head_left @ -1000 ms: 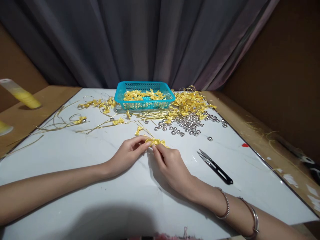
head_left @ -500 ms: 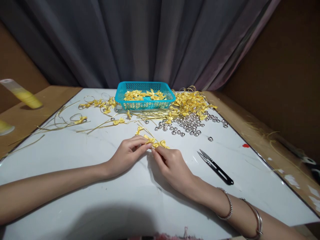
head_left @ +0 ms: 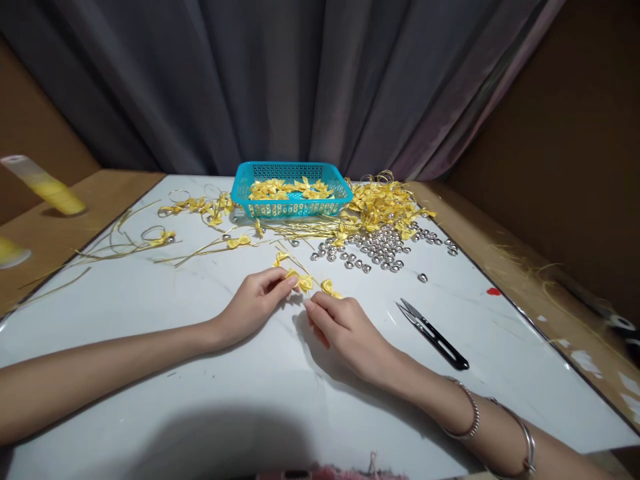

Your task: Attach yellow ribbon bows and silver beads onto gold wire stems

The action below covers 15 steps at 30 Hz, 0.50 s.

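Observation:
Between thumb and fingers, my left hand pinches a yellow ribbon bow just above the white tabletop. My right hand is closed in a pinch just to the right and below that bow; a thin strand appears to run from the bow to its fingertips. Another yellow bow lies just beyond my right fingers. A smaller bow with gold cord sits behind my left hand. Black-handled thread snips rest to the right of my right hand.
A turquoise basket holding yellow bows stands at the back. Right of it are a heap of corded bows and scattered silver beads. Loose gold cords lie left. A yellow ribbon spool is at far left.
My hands have moved slightly apart. The right hand has drawn back a little from the bow, and the bow in my left fingers now shows more fully.

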Each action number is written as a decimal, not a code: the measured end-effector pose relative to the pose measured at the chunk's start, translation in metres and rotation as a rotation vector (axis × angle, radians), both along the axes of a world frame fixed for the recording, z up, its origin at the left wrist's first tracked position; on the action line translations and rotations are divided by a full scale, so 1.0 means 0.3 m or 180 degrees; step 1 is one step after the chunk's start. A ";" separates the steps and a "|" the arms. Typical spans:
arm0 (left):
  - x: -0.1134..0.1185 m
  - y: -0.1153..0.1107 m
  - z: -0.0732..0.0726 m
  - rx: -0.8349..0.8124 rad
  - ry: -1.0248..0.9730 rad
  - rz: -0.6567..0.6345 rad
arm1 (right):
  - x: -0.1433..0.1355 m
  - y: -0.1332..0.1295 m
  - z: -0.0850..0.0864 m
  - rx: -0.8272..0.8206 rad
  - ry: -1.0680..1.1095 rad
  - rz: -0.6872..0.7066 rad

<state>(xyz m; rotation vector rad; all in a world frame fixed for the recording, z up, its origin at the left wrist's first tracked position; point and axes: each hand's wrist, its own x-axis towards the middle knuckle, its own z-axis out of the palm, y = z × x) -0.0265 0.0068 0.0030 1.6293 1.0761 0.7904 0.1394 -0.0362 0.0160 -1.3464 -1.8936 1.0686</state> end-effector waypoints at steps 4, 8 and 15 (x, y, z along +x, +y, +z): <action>0.000 -0.001 0.000 -0.0062 -0.0028 -0.0034 | 0.000 0.004 -0.009 -0.0377 0.0151 0.0047; 0.001 0.000 0.003 -0.0161 -0.0055 -0.0062 | 0.001 0.012 -0.009 -0.0420 0.0185 0.0003; -0.003 -0.008 0.004 -0.0233 -0.0089 -0.0168 | 0.003 0.017 -0.010 -0.0411 0.0205 0.0016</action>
